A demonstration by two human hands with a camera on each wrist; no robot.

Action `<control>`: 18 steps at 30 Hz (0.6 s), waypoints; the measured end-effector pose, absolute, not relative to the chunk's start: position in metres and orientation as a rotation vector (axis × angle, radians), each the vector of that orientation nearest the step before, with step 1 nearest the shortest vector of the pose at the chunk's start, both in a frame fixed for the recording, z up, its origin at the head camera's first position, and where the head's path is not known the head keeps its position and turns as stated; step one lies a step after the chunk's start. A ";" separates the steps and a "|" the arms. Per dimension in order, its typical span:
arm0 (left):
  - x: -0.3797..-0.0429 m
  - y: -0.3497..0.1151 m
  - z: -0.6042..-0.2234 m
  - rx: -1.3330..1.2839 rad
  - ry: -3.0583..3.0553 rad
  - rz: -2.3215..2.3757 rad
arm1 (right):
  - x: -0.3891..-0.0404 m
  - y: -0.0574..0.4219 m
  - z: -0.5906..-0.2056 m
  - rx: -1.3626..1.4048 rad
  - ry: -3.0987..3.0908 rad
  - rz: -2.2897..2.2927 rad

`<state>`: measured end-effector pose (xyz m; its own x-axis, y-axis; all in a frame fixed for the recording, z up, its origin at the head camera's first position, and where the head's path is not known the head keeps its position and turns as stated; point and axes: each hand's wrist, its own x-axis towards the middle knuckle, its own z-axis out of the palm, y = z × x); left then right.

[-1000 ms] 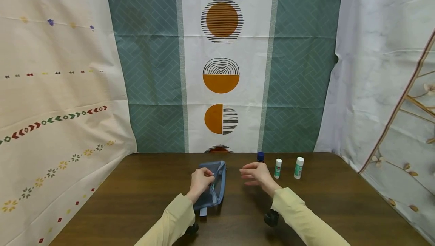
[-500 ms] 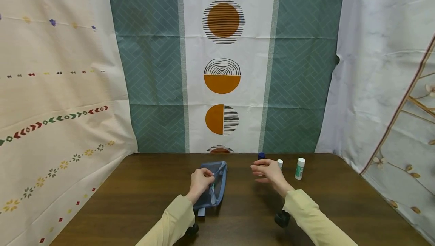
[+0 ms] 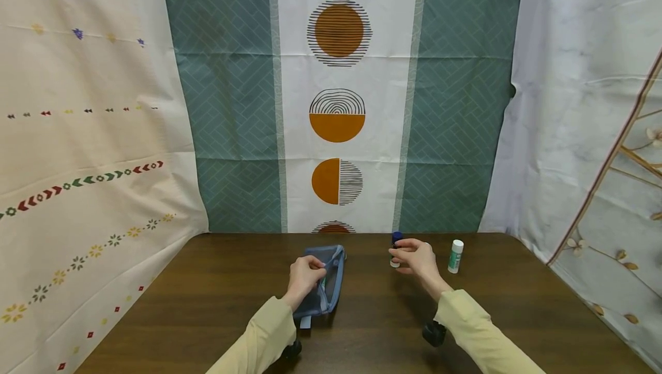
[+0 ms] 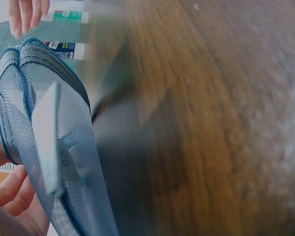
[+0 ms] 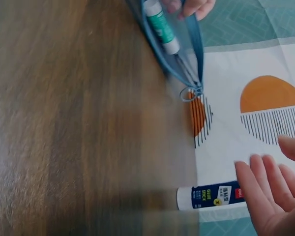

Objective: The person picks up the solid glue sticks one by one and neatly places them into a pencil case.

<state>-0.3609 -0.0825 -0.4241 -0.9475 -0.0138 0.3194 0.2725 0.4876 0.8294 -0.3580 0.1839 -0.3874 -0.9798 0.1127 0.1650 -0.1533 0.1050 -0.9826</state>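
Observation:
My left hand (image 3: 306, 277) pinches the upper edge of a blue mesh zip pouch (image 3: 337, 288), holding its mouth apart. Inside the pouch lies a glue stick with a green label (image 5: 161, 25), seen in the right wrist view. My right hand (image 3: 418, 259) is beside a standing navy glue stick (image 3: 396, 237), its thumb and fingers apart with the stick near the fingertips. In the right wrist view the navy label (image 5: 214, 195) shows plainly, and the fingers (image 5: 273, 184) are fairly straight. Whether they touch the stick, I cannot tell.
A larger green-and-white glue stick (image 3: 455, 257) stands upright to the right of my right hand. Another smaller one is mostly hidden behind that hand. The brown wooden table (image 3: 207, 293) ends at a patterned cloth backdrop (image 3: 338, 181).
My right hand has moved right, away from the pouch, to the navy glue stick, covering the smaller green one. My left hand keeps its hold on the pouch edge.

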 end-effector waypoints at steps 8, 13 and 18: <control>-0.359 -0.081 -0.423 -0.206 -2.470 -1.451 | -0.362 0.183 -0.392 -0.009 -2.139 1.770; -0.359 -0.081 -0.422 -0.192 -2.471 -1.453 | -0.364 0.182 -0.392 -0.013 -2.118 1.696; -0.360 -0.081 -0.423 -0.193 -2.464 -1.440 | -0.366 0.182 -0.394 -0.011 -2.115 1.605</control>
